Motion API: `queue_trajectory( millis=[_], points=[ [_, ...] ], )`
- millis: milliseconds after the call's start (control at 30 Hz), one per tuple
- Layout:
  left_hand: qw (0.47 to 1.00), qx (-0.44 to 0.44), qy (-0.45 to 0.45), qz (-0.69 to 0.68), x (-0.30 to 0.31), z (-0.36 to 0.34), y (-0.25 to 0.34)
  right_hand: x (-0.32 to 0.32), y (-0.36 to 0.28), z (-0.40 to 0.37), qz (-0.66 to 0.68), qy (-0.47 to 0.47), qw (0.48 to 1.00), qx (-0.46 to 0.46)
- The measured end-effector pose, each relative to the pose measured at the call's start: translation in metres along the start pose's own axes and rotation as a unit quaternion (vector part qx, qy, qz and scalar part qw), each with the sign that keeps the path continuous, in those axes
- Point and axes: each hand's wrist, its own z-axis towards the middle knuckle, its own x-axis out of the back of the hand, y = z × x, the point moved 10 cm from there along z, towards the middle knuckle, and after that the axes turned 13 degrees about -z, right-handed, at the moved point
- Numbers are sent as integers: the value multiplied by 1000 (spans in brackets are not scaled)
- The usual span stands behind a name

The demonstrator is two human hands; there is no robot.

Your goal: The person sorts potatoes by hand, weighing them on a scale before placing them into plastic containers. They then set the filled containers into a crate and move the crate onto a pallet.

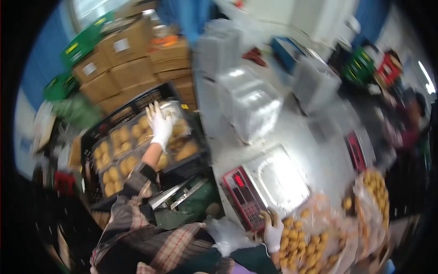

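My left hand (159, 124), in a white glove, reaches over a black crate (86, 160) and rests on a clear tray near its far right corner. Its fingers are spread and lie over the tray's edge; whether they grip it is hard to see. Several clear trays of yellowish-brown produce (122, 141) fill the crate. My right hand (273, 230), also gloved, is beside the red scale's keypad (251, 212), fingers apart, with nothing visible in it. The scale's metal plate (280, 180) is bare. Loose produce (301, 246) lies in an open plastic bag just right of this hand.
Stacks of clear trays (255, 102) stand on the metal table (219, 148). A second scale (356, 150) is at the right, near another person (408, 121). Cardboard boxes (132, 73) and green crates (84, 45) are piled behind the black crate.
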Motion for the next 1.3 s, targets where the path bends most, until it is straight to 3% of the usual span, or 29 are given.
queue_trajectory(
  millis=[33, 133, 200, 267, 300, 333, 367, 400, 500, 567, 633, 700, 733, 767, 867, 967, 1000, 1100, 1167, 1300],
  points=[
    [987, -103, 12, -119, 12, -7, 64, 0, 1, -2, -10, -2, 1000, -15],
    [925, -194, -112, -307, -12, -33, 217, -3, 20, -5, -23, 2, 1000, -19],
    [882, -201, -220, -365, -63, -47, 277, 1, 17, -14, -104, 19, 994, 11],
    [859, -227, -292, -355, -149, -51, 295, 7, 14, -22, -187, 26, 982, 11],
    [856, -234, -380, -261, -197, -55, 295, 12, 21, -29, -205, 22, 978, 6],
    [873, -243, -348, -238, -220, -48, 292, 21, 27, -38, -218, 43, 975, -3],
    [906, -230, -333, -122, -221, -39, 301, 30, 31, -47, -233, 56, 971, -7],
    [904, -235, -329, -138, -220, -32, 304, 40, 40, -56, -205, 78, 975, -27],
    [875, -215, -375, -220, -291, 26, 256, 69, 85, -90, -187, 157, 965, -101],
    [834, -84, -468, -281, -335, 53, 220, 85, 106, -114, -169, 183, 957, -147],
    [810, 21, -468, -353, -311, 42, 226, 97, 123, -131, -184, 225, 944, -157],
    [749, 73, -493, -436, -334, 51, 215, 109, 127, -146, -230, 283, 921, -139],
    [749, 79, -483, -446, -344, 57, 207, 109, 142, -152, -175, 248, 930, -207],
    [749, 87, -472, -456, -345, 60, 207, 114, 145, -157, -165, 280, 927, -187],
    [821, -103, -500, -256, -344, 66, 223, 121, 159, -165, -133, 350, 917, -138],
    [863, -275, -383, -180, -291, 36, 269, 133, 147, -170, -138, 361, 912, -136],
    [865, -272, -383, -178, -297, 42, 266, 134, 146, -170, -141, 313, 922, -180],
    [869, -267, -380, -173, -312, 61, 249, 136, 162, -171, -103, 319, 922, -191],
    [866, -283, -378, -165, -317, 57, 250, 143, 151, -175, -146, 337, 914, -170],
    [867, -305, -369, -136, -293, 34, 275, 145, 148, -178, -165, 357, 905, -162]
  ],
)
